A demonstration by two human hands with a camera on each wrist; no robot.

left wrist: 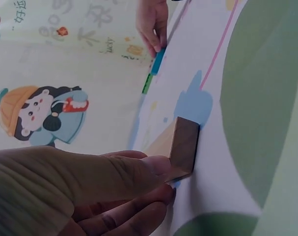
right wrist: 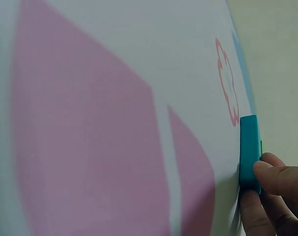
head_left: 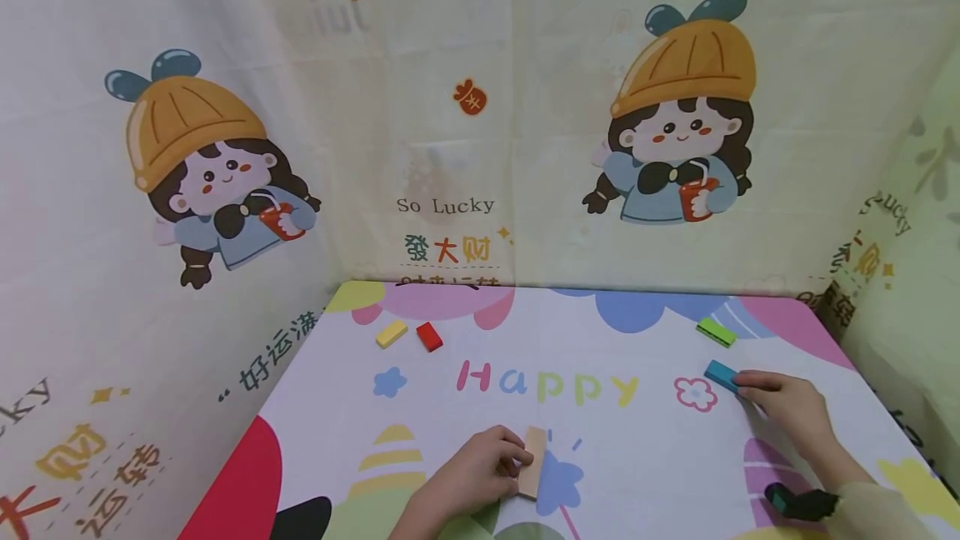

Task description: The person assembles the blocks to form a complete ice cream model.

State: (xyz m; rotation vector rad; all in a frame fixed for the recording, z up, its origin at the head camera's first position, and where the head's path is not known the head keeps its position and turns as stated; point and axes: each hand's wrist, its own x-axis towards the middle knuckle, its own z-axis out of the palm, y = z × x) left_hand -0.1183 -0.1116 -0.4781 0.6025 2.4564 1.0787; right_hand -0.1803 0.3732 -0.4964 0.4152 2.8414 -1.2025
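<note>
Pale printed cloth walls [head_left: 555, 148] stand around your white surface [head_left: 645, 457]

Ahead of you, the back wall [head_left: 555, 48] hangs faintly creased, bearing a cartoon figure [head_left: 682, 115] in an orange hat, "So Lucky" lettering [head_left: 446, 206] and a small red emblem [head_left: 470, 97]. On your left, the left wall [head_left: 60, 273] slants away with a matching, tilted figure [head_left: 217, 173]; on your right, the right wall [head_left: 915, 315] repeats part of the print. Below, your surface has rounded far corners, colourful shapes [head_left: 630, 311] and the word "Happy" [head_left: 551, 382], under soft, fairly even light
</note>
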